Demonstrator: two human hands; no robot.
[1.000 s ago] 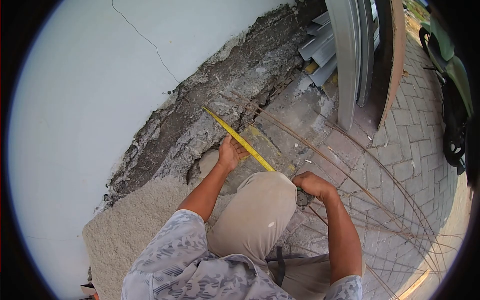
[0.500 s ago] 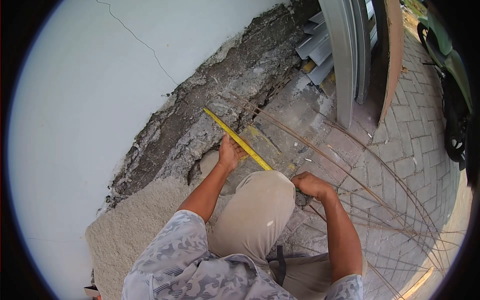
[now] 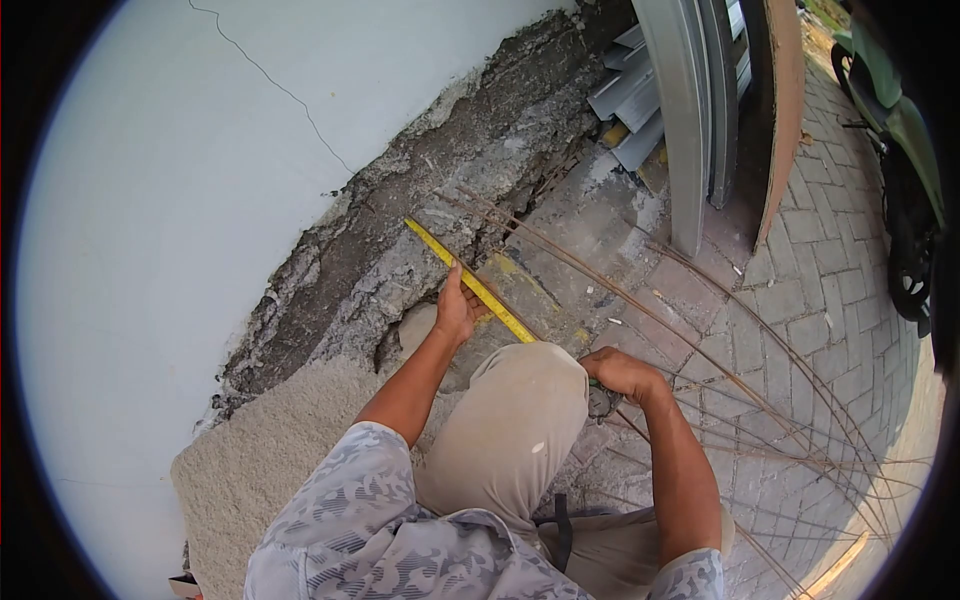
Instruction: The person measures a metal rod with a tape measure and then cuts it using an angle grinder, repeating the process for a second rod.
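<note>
The raised knee (image 3: 530, 410) is rising nearest, and just to its right the right hand (image 3: 622, 372) is curling around the tape case (image 3: 602, 402), though whether a finger is pressing a lock cannot be told. The yellow tape strip (image 3: 492, 304) is running out from behind the knee, slanting away to the left. Beyond the knee on that side, the left hand (image 3: 458, 308) is spreading its fingers loosely beneath the strip, its thumb lying along it, probably because thin metal would otherwise be sagging. The strip's tip is reaching over the broken trench (image 3: 320, 285) beyond the knee; whether it is touching ground is unclear. Left of the knee, a sand pile (image 3: 270, 470) is crowding that elbow's side. Right of the knee, thin rods (image 3: 640, 305) are fanning across the paving (image 3: 800, 300), narrowing the right arm's room, while the space between the knee and the trench's ragged edge is giving the left hand more freedom. Farther beyond the knee, metal channels (image 3: 680, 120) are standing close beside a curved board (image 3: 783, 120), bounding the far right, and the white wall (image 3: 200, 250) is closing off the far left.
</note>
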